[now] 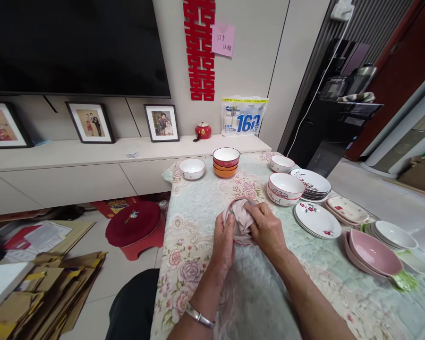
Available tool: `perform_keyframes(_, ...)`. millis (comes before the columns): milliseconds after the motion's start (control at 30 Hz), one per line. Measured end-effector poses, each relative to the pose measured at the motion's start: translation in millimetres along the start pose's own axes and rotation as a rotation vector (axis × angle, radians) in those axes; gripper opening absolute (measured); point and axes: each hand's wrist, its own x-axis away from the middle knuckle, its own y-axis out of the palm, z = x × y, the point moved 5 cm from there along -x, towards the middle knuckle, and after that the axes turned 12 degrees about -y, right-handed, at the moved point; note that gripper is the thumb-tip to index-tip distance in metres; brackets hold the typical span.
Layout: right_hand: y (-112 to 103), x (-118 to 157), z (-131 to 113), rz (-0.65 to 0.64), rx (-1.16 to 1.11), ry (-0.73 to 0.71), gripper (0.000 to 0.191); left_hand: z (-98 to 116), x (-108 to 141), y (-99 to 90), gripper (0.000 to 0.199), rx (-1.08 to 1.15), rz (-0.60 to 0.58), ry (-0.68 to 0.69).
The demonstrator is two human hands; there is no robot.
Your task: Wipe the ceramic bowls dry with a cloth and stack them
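Just below the frame's centre, my left hand (224,241) is curled closed on the side of a bowl (233,201), which could twist loose if my thumb eases under a hard push. Its thin reddish rim frames a mouth turned towards me, mostly hidden by a crumpled pale pinkish cloth (241,213) that my right hand (268,229) pinches, fingers bunched together.

Single head-worn view, facing forward and down, hands near, wall farther off
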Motion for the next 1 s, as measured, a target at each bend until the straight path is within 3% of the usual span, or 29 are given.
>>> perform_keyframes(133, 17, 3, -2, -0.008, -0.189, 0.010, 0.044, 1, 2, 0.8, 0.046, -0.049, 0.018, -0.008)
perform_keyframes(300, 20, -3, 0, 0.051, -0.551, 0.122, 0.047, 11, 7, 3.3, 0.049, -0.169, 0.045, 0.020)
perform_keyframes(400, 21, -6, -3, -0.048, -0.827, 0.222, 0.035, 11, 7, 0.1, 0.052, -0.190, 0.045, 0.046)
perform_keyframes(467, 19, -7, -9, -0.145, -0.906, 0.206, 0.030, 8, 6, -3.7, 0.052, -0.178, 0.054, 0.038)
perform_keyframes(567, 12, -9, -19, -0.263, -0.823, 0.043, 0.023, 3, 4, -7.3, 0.052, -0.166, 0.065, 0.020)
perform_keyframes(700, 11, -6, -24, -0.373, -0.441, -0.169, 0.028, 3, 1, -6.4, 0.051, -0.171, 0.073, 0.008)
perform_keyframes(833, 16, -5, -16, -0.306, -0.069, -0.179, 0.028, 6, 2, -4.0, 0.054, -0.238, 0.079, 0.045)
perform_keyframes(1000, 15, -8, -16, -0.189, -0.061, -0.156, 0.030, 8, 9, 1.1, 0.061, -0.351, 0.071, 0.129)
